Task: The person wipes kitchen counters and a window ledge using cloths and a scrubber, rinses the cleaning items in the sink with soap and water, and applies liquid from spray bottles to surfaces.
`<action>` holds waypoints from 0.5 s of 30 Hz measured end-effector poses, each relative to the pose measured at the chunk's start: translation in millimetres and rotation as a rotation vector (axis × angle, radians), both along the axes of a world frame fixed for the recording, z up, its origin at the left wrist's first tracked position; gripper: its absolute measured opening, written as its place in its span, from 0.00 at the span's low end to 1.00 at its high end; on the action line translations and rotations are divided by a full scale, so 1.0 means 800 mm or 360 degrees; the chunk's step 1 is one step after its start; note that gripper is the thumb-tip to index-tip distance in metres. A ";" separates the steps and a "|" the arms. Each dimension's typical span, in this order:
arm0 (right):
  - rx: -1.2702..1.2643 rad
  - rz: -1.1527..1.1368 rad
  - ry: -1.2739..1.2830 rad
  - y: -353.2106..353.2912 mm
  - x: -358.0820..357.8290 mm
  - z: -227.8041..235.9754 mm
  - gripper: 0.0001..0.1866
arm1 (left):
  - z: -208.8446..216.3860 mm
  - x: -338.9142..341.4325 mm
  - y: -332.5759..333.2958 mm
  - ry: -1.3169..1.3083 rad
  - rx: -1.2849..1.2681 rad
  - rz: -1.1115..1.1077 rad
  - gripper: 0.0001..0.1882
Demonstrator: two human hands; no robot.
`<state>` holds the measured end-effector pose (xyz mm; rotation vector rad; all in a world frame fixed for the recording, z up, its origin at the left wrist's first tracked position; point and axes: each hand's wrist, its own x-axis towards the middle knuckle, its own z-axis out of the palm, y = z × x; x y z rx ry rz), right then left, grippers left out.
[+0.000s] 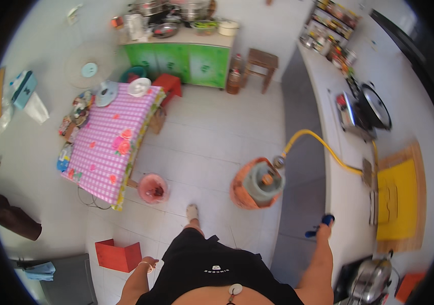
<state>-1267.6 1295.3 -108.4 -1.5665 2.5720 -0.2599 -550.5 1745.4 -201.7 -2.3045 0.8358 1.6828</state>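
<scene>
Red, flat-sided and angular, a box-like piece [118,255] stands on the floor at the left, with the left grip [149,262] just beside it in view. That arm comes up from the lower edge, hanging low, a pale bracelet [150,267] at the wrist; how far its fingers are curled I cannot tell. Farther right, a pink bucket [146,179] with dark reddish contents and a grey-green gas cylinder [257,182] in an orange wrap stand on the floor. Right of these, a dark blue object [328,219], blurred and of unclear kind, shows on both sides of the right grip [323,232], which is closed around it. The right arm reaches forward, nearly straight, by the edge of the pale surface [346,195].
</scene>
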 end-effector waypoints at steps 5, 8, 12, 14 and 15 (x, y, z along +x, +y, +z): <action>-0.0112 -0.0447 -0.0389 -0.024 0.047 0.059 0.15 | -0.067 0.164 -0.094 -0.0329 -0.0325 -0.0271 0.15; -0.0530 -0.0621 -0.0517 -0.072 0.069 0.081 0.18 | -0.045 0.254 -0.206 -0.0624 -0.0406 -0.0835 0.14; -0.0727 -0.0539 -0.0453 -0.146 0.084 0.101 0.18 | 0.047 0.287 -0.396 -0.0729 -0.0829 -0.0352 0.18; -0.0722 -0.0393 -0.0345 -0.211 0.115 0.112 0.17 | 0.067 0.296 -0.451 -0.0291 -0.1087 0.0264 0.17; -0.0826 -0.0362 -0.0816 -0.239 0.128 0.111 0.17 | 0.061 0.297 -0.478 -0.0299 -0.1016 0.0241 0.17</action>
